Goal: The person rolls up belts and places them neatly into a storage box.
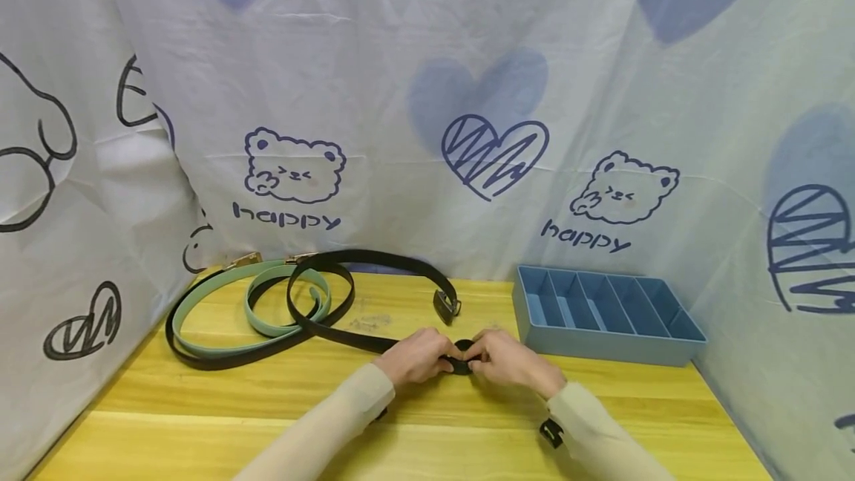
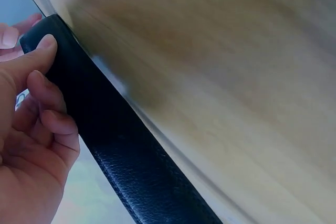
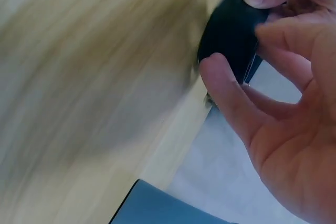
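A long black leather belt [image 1: 350, 338] lies looped across the yellow wooden table, and its end is curled up between the two hands. My left hand [image 1: 417, 356] pinches the belt near this curl, with the thumb on its flat face in the left wrist view. From the other side my right hand [image 1: 510, 364] pinches the curled part [image 3: 228, 35] between thumb and fingers. Behind the hands, a dark buckle [image 1: 446, 306] hangs at another end of a black strap. The very tip inside the curl is hidden by fingers.
A second belt, green on one face and black on the other [image 1: 207, 351], lies coiled at the left, partly under the black one. Gold-coloured buckle [image 1: 245, 261] sits at its back. Right of the hands stands a blue compartment tray [image 1: 608, 345]. Printed cloth [image 1: 394, 191] hangs behind.
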Available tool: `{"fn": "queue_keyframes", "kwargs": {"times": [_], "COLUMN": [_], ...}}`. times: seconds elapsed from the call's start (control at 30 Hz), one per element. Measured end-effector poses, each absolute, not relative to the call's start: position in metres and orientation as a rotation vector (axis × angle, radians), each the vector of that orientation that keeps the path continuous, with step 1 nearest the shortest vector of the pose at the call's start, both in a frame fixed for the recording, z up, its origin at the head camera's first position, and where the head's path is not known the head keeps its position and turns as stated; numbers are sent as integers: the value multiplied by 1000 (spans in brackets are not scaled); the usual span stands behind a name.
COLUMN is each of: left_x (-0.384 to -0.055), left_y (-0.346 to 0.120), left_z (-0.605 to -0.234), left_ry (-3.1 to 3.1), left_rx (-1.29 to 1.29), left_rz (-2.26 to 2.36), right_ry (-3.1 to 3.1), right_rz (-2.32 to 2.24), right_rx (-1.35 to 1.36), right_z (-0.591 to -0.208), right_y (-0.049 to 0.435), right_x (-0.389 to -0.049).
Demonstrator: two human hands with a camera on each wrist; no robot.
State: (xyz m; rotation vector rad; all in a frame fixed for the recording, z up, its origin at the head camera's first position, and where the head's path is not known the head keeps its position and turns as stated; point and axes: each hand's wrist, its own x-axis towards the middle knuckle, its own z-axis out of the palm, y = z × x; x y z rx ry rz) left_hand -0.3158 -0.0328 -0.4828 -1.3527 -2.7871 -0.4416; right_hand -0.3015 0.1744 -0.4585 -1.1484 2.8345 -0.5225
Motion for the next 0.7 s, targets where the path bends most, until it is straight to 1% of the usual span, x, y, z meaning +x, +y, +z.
{"fn": "queue_keyframes", "kwargs": {"times": [0.2, 0.4, 0.47, 0.6, 0.7], "left_x": [-316, -316, -317, -320, -321], "left_y": [-32, -32, -32, -31, -32], "left_z": [-484, -479, -478, -478, -480], "left_ry": [-2783, -2909, -2926, -2902, -2901], "left_rx": [-1335, -1187, -1177, -1195, -1175], "left_rz": [-468, -421, -375, -296, -293], "right_ry": [2835, 2840, 2817, 2790, 2822], "right_rz": [-521, -449, -441, -448, -458], "right_rx": [-1266, -1332, -1354, -1369, -1326], "right_z": [-463, -466, -465, -463, -462], "right_y": [170, 172, 171, 170, 168], "right_x": [-306, -312, -314, -314, -312]}}
